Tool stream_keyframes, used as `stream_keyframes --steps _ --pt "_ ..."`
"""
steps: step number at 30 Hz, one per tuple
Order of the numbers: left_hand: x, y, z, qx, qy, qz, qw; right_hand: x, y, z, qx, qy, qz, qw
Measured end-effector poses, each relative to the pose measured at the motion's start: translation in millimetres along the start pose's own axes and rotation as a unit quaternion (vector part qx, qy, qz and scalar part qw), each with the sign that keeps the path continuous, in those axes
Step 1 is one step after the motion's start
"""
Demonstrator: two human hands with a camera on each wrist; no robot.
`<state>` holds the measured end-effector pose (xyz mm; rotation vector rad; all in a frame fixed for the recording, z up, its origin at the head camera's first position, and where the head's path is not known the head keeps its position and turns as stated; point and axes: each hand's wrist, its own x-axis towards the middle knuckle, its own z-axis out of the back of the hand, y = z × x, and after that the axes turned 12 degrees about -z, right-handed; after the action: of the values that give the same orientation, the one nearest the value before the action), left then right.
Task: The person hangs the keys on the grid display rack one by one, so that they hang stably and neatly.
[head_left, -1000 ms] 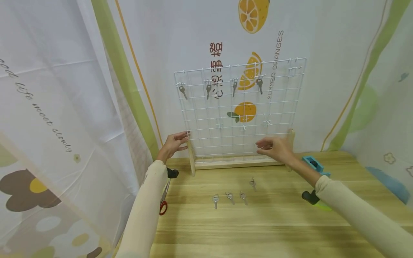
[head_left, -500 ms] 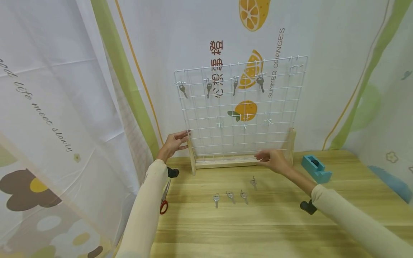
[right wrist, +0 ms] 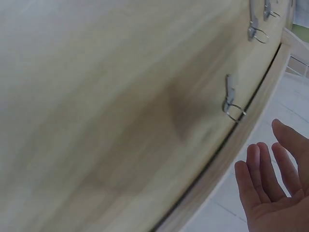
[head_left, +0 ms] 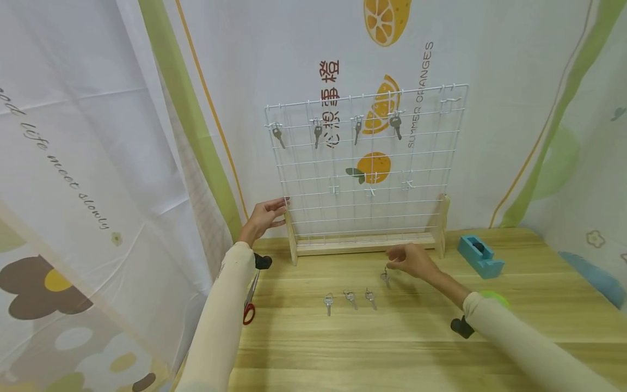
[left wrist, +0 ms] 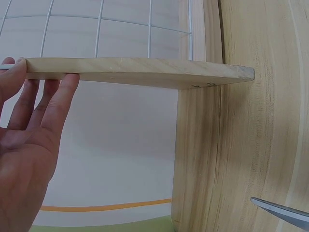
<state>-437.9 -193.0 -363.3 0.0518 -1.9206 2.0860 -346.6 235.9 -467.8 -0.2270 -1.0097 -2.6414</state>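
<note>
Grip: left hand [head_left: 262, 219] rests with straight fingers against the left wooden upright [head_left: 291, 238] of the wire grid rack [head_left: 364, 163], steadying it; nothing is clasped. Right hand [head_left: 410, 260] is relaxed and empty, fingers loose, hovering just above the nearest loose key [head_left: 385, 277] on the wooden table [head_left: 392, 348]; the right wrist view shows that key [right wrist: 231, 102] lying apart from the fingers [right wrist: 260, 169].

Stock on rack: four keys hung along the top row, the rightmost [head_left: 394, 125] beside an empty hook [head_left: 448, 102]; three empty hooks on the middle row.

Stock on table: three more keys [head_left: 350, 299] in a line, near the first.

Sundries: red-handled scissors [head_left: 249, 305] at left, blue tape dispenser [head_left: 480, 255] at right.

Step in hand, as judged: reaching for the next key to hang. Next move calls for a fingertip pinch on the key's ring, a lift clear of the table, then threading the ring over a free hook while the left hand braces the frame.

Change: one second ago the right hand was up at the lower wires of the grid; it has since dropped to the table over the key. Left hand unmoved.
</note>
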Motion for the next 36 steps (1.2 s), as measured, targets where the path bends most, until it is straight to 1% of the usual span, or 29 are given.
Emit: stream_keyframes --steps 2,6,9,14,18,23,29,33,36 --pt "-0.2 -0.8 0.0 0.0 0.0 -0.002 1.0 -0.9 -3.3 -4.8 0.0 -0.002 0.002 1.0" --pt "-0.2 -0.8 0.8 -0.002 0.0 0.0 1.0 -4.6 -9.5 -14.8 0.001 0.008 -0.011 1.0" --pt "-0.5 -0.1 1.6 -0.005 0.001 0.002 1.0 -6.5 -14.1 -22.0 0.013 0.018 -0.02 1.0" --pt "-2.3 -0.3 1.7 0.004 0.005 -0.007 1.0 -7.0 -17.4 -29.8 0.024 0.004 -0.009 1.0" --pt "-4.7 -2.2 0.4 0.008 0.005 -0.012 0.9999 -8.3 -18.5 -32.6 0.023 -0.007 -0.015 1.0" --pt "-2.5 -0.4 0.2 0.001 0.0 -0.001 1.0 -9.0 -22.9 -35.6 0.026 -0.011 -0.03 0.999" --pt "-0.2 0.2 -0.1 0.001 -0.003 0.006 1.0 -9.9 -28.6 -37.4 0.029 -0.014 -0.035 0.999" --pt "-2.4 -2.2 -0.6 -0.002 -0.004 0.007 1.0 -10.3 -29.6 -37.1 0.034 -0.009 -0.032 0.999" --pt "-4.0 -2.7 -0.6 0.002 0.001 0.005 1.0 -10.6 -28.1 -36.3 0.039 0.005 -0.034 0.999"
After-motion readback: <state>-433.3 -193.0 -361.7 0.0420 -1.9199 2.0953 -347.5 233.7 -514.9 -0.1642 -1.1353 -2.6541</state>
